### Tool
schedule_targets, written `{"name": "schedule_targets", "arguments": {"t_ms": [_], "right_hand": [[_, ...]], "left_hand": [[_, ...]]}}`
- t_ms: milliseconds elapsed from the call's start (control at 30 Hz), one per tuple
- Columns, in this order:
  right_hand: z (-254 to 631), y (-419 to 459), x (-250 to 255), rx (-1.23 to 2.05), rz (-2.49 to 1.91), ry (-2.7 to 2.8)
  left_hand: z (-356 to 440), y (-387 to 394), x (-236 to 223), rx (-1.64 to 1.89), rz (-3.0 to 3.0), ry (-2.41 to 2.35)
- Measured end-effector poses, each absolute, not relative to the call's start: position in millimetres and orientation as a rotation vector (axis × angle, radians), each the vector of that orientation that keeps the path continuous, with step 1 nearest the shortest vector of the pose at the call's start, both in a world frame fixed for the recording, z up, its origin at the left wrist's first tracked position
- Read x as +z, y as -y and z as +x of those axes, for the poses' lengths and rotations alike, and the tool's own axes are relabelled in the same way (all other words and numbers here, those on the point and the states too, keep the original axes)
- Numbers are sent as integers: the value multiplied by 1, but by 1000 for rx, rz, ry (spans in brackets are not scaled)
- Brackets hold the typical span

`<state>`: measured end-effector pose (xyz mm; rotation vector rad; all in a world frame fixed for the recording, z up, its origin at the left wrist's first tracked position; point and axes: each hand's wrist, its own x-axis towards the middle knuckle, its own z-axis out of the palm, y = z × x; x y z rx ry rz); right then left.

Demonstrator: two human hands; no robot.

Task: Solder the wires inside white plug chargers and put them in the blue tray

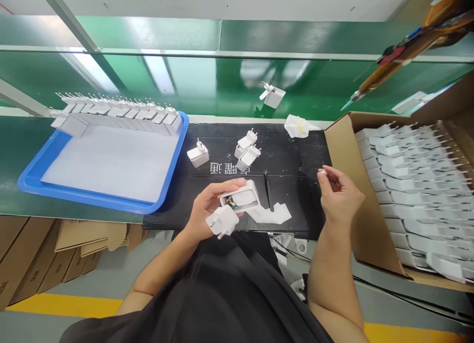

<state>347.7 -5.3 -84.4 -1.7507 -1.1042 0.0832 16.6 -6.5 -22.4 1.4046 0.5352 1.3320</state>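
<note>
My left hand (pixel 211 204) grips an open white plug adapter housing (pixel 242 197), a circuit board partly showing inside. Its plug cover (pixel 222 221), with two pins, hangs tilted at the near side. Over the right part of the black mat my right hand (pixel 338 192) is raised, thumb and fingers pinched together. Whether anything tiny sits at those fingertips is too small to tell. Between the hands lie black tweezers (pixel 268 190) and a white paper piece (pixel 279 214). Beyond them stand two adapters side by side (pixel 247 150) and a single adapter (pixel 199 154).
At left, a blue tray (pixel 163 199) holds a row of adapters. A carton (pixel 342 145) full of adapters stands at right. Crumpled white paper (pixel 297 127) lies at the mat's back, another adapter (pixel 274 97) behind it. An electric screwdriver (pixel 370 81) hangs upper right.
</note>
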Motion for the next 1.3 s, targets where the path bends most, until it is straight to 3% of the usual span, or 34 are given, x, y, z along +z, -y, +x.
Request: {"name": "schedule_targets", "arguments": {"t_ms": [300, 500, 600, 733, 800, 1033, 1300], "right_hand": [[365, -4, -100, -26, -1862, 1357], [338, 6, -71, -109, -1962, 1213], [310, 13, -50, 285, -1611, 1383], [261, 21, -26, 1077, -972, 1738], [239, 24, -21, 1275, -849, 1776], [209, 26, -36, 1159, -961, 1654], [202, 29, -36, 814, -1058, 1631]], "left_hand": [[15, 4, -24, 1360, 1584, -533], [9, -3, -25, 1291, 1637, -489], [5, -9, -29, 1163, 1654, -499], [5, -15, -36, 998, 1595, -525], [7, -16, -40, 1008, 1533, -518], [12, -18, -52, 1301, 1446, -677], [0, -15, -43, 1291, 1880, -796]]}}
